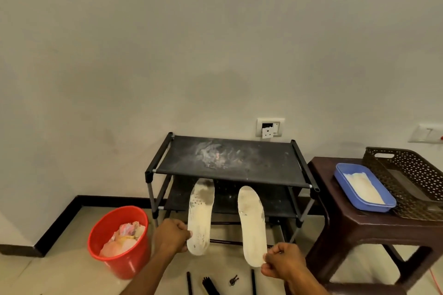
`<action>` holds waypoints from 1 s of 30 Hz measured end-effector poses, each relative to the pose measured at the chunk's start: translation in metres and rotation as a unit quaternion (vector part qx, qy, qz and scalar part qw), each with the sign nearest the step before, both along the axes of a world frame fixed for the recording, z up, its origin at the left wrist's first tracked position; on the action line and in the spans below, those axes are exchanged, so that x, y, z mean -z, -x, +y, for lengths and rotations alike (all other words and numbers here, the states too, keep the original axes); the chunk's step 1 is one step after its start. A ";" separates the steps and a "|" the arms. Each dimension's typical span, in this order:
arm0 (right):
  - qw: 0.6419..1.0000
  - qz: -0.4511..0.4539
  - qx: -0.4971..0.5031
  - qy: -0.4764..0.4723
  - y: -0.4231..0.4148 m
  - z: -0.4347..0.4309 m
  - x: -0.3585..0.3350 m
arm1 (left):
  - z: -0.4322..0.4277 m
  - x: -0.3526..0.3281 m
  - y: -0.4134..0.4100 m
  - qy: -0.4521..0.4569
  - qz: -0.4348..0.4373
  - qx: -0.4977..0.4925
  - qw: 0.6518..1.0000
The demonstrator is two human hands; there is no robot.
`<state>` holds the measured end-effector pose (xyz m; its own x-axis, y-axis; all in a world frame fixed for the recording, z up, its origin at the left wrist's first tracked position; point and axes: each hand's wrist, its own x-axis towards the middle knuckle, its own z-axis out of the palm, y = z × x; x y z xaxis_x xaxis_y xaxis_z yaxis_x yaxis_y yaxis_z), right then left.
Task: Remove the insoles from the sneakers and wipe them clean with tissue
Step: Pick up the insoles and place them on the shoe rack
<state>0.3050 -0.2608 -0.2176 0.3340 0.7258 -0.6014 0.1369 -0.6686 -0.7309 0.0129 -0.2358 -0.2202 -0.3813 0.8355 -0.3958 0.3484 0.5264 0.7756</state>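
Two bare forearms reach forward from the bottom edge, each hand holding one insole upright by its heel end in front of the black fabric-topped two-tier shoe rack (230, 163). The left hand (171, 235) is curled, thumb and fingers pinching the edge of the left off-white foam insole (200, 218), whose toe end is stained dark grey. The right hand (284, 262) is fisted lower, fingers closed on the heel of the right off-white foam insole (253, 225), speckled with small marks. Both insoles point toes up, well apart from each other. No readable writing shows on either insole. Beside the left forearm stands a red plastic bucket (119, 244) holding crumpled waste.
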 end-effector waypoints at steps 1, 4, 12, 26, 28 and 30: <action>1.000 0.002 -0.001 0.001 0.000 0.016 0.004 | 0.017 0.003 -0.002 0.002 0.003 0.004 1.000; 1.000 0.004 -0.005 -0.012 -0.001 0.062 0.015 | 0.066 0.012 -0.008 0.008 0.028 0.024 0.999; 1.000 0.008 -0.004 -0.025 -0.008 0.151 0.055 | 0.151 0.055 -0.019 0.023 0.053 0.037 0.998; 0.999 0.005 0.003 -0.033 -0.031 0.164 0.088 | 0.149 0.065 -0.023 -0.017 0.107 0.018 0.994; 0.999 0.019 0.012 -0.042 -0.039 0.156 0.078 | 0.136 0.055 -0.025 -0.046 0.118 0.015 0.992; 0.998 0.019 0.017 -0.051 -0.049 0.145 0.065 | 0.124 0.041 -0.033 -0.059 0.101 0.030 0.993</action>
<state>0.3540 -0.1154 -0.2828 0.3384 0.7728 -0.5369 0.0864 -0.5937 -0.8000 0.0462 -0.1122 -0.2613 -0.3904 0.8954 -0.2141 0.5306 0.4089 0.7425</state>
